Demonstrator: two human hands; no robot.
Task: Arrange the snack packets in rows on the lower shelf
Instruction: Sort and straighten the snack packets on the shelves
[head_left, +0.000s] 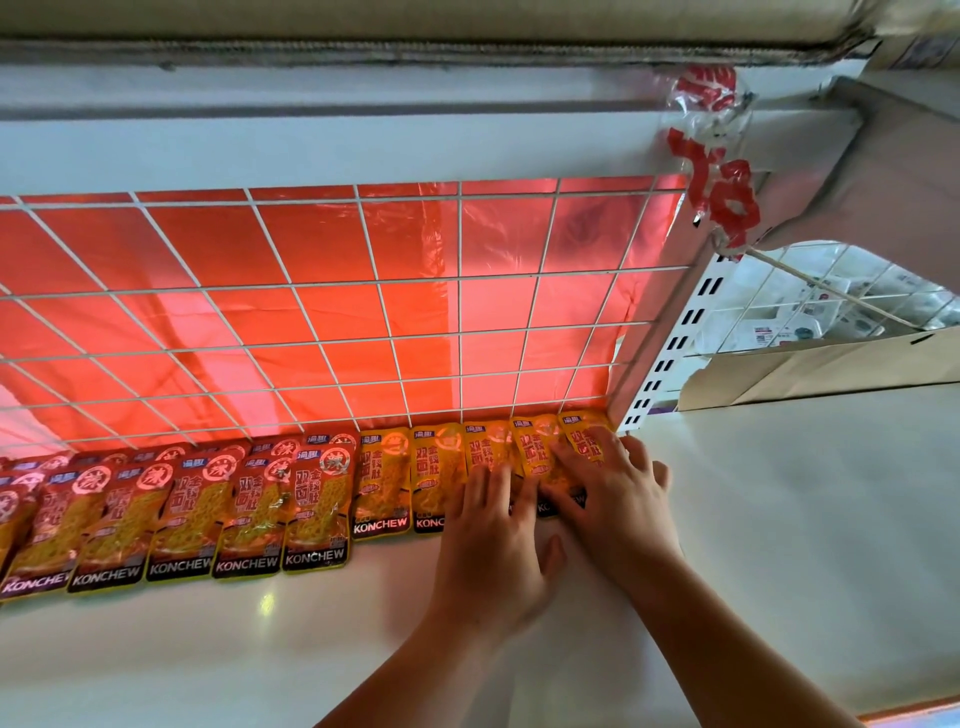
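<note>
Seen from above, the left hand (493, 525) and right hand (618, 499) lie side by side, flat with fingers spread, pressing a row of yellow snack packets (532, 447) onto the white lower shelf (208, 654), with red snack packets (249, 509) left of both hands.

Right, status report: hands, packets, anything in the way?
Left hand and right hand flat on yellow packets at right end. Red packets lined left. Nothing blocking.

shelf (779, 545): white | yellow packets (384, 483): back row, under left hand (493, 535) and right hand (618, 499), also just left of them | red packets (249, 514): farther left, overlapping rows
</note>
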